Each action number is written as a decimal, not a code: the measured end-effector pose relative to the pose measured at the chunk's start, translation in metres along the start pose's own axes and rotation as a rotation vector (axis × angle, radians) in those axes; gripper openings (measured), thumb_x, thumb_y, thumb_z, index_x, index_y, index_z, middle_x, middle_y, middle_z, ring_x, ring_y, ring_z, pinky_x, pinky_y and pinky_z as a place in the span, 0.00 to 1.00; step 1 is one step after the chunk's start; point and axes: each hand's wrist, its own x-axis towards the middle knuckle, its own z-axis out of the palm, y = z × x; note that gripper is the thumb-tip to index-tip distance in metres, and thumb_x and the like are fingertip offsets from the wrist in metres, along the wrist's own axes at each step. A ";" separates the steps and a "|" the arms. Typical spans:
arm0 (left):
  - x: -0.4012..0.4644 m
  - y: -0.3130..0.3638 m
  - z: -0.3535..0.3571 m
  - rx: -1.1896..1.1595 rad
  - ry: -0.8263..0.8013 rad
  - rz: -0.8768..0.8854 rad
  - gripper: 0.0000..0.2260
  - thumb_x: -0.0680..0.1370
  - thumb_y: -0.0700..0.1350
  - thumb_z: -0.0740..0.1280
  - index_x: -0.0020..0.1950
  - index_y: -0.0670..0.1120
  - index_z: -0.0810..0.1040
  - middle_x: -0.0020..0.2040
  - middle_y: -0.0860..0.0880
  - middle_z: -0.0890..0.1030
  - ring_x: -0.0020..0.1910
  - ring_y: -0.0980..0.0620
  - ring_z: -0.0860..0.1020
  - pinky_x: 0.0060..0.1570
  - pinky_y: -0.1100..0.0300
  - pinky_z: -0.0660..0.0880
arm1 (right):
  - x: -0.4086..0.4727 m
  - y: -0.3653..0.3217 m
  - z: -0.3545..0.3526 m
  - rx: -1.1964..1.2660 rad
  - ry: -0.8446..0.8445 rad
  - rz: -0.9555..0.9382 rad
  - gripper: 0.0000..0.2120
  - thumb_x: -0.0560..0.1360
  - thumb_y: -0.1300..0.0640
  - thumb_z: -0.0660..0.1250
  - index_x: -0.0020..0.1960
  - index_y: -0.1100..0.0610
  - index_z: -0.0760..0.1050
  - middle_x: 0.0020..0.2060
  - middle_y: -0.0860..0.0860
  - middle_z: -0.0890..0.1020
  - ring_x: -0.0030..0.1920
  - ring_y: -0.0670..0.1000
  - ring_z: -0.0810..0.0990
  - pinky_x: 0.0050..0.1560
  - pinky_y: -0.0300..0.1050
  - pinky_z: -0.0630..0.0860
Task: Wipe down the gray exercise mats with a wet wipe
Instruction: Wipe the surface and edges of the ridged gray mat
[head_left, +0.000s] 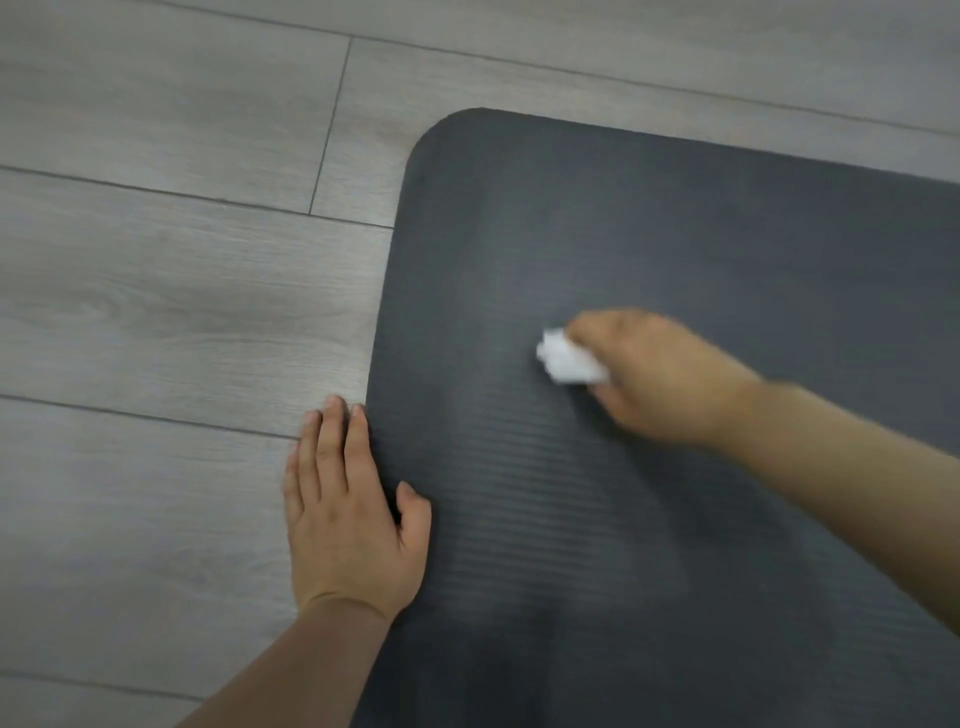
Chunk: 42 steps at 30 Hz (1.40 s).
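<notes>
A dark gray ribbed exercise mat (649, 234) lies on the floor, its rounded corner at the upper middle of the view. My right hand (654, 374) is blurred and grips a crumpled white wet wipe (566, 358), pressing it on the mat's middle. My left hand (348, 514) lies flat with straight fingers across the mat's left edge, fingers on the floor and thumb on the mat.
Gray wood-look floor planks (156, 312) stretch to the left and behind the mat. The mat runs out of view at the right and bottom.
</notes>
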 end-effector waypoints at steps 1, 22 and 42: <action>0.000 0.000 0.000 0.000 0.002 -0.002 0.33 0.74 0.51 0.54 0.77 0.37 0.61 0.78 0.39 0.61 0.78 0.41 0.56 0.76 0.43 0.53 | -0.040 -0.029 0.009 0.104 -0.202 -0.126 0.09 0.76 0.53 0.61 0.52 0.54 0.76 0.46 0.48 0.82 0.47 0.51 0.80 0.50 0.36 0.70; 0.003 0.002 0.001 -0.011 0.035 0.011 0.34 0.72 0.52 0.54 0.76 0.36 0.62 0.77 0.37 0.62 0.77 0.39 0.58 0.76 0.42 0.53 | -0.068 0.032 -0.026 0.049 -0.269 -0.275 0.13 0.71 0.54 0.60 0.49 0.53 0.81 0.47 0.44 0.82 0.48 0.42 0.77 0.53 0.31 0.70; 0.004 0.001 0.001 -0.011 0.050 0.038 0.34 0.72 0.51 0.55 0.75 0.34 0.63 0.76 0.36 0.62 0.77 0.37 0.57 0.75 0.40 0.53 | -0.041 0.108 -0.048 -0.294 0.076 0.234 0.07 0.74 0.59 0.64 0.48 0.61 0.77 0.46 0.61 0.82 0.48 0.61 0.80 0.49 0.50 0.75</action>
